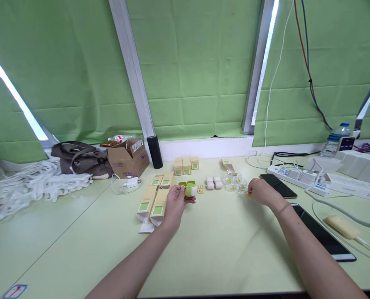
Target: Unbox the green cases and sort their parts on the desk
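My left hand [176, 202] is closed around a small green and white case [190, 189], held just above the pale green table [209, 249]. My right hand [261, 192] rests on the table with fingertips pinched on a tiny yellow piece [248, 195], beside several small clear trays [234, 182] holding yellow bits. Two white cases [214, 183] and a yellow sheet of small pieces [200, 189] lie between the hands. Flat tan boxes with green labels [153, 201] lie left of my left hand; three closed ones [186, 165] stand further back.
A brown cardboard box [128, 158], dark bag [79, 160], white cloth bags [32, 185] and black cylinder [155, 151] sit at back left. Phones [278, 185], a tablet [322, 232], power strip [297, 174], cables, white boxes [359, 164] and a water bottle [336, 139] crowd the right.
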A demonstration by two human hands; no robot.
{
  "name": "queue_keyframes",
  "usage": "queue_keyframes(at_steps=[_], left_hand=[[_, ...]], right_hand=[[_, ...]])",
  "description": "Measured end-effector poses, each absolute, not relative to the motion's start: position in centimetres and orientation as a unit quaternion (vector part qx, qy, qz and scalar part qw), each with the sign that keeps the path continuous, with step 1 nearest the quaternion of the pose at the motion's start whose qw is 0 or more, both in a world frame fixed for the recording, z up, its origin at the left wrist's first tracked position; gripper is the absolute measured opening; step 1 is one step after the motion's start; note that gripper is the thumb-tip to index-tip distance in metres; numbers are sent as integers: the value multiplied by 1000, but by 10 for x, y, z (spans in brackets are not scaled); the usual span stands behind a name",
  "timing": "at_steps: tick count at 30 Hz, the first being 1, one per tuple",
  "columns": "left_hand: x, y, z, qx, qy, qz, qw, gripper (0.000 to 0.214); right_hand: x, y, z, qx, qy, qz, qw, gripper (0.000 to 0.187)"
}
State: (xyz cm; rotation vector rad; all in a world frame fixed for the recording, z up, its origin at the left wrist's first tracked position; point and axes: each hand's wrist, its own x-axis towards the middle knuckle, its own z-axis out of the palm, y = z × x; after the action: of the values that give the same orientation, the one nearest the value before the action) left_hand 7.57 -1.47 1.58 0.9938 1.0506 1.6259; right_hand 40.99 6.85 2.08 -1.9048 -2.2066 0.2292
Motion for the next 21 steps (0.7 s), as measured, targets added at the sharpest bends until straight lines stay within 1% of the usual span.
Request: queue_keyframes(at_steps=[6, 10, 12, 14, 15, 17, 19, 21], left_hand=[[76, -16, 18, 401, 425, 662, 470, 59], [76, -18, 17, 400, 420, 660, 478, 54], [75, -18, 16, 398, 411, 660, 487, 50], [75, -17, 16, 391, 401, 659, 502, 46], [75, -17, 16, 386, 397, 658, 511, 45], [75, -18, 16, 374, 388, 653, 532, 43], [76, -19, 19, 365, 379, 647, 551, 41], [77, -22, 22, 367, 367, 641, 566, 39]], right_hand=[[411, 69, 16, -651, -750, 69, 92, 26], [409, 60, 23, -651, -750, 63, 97, 20], [407, 52, 32, -662, -740, 43, 112, 22], [401, 42, 43, -672, -724, -3, 157, 25], [396, 38, 48, -663, -723, -29, 192, 24], [380, 30, 54, -597, -748, -55, 284, 17], [356, 22, 51, -490, -786, -22, 377, 14], [327, 13, 41, -399, -797, 58, 449, 18]])
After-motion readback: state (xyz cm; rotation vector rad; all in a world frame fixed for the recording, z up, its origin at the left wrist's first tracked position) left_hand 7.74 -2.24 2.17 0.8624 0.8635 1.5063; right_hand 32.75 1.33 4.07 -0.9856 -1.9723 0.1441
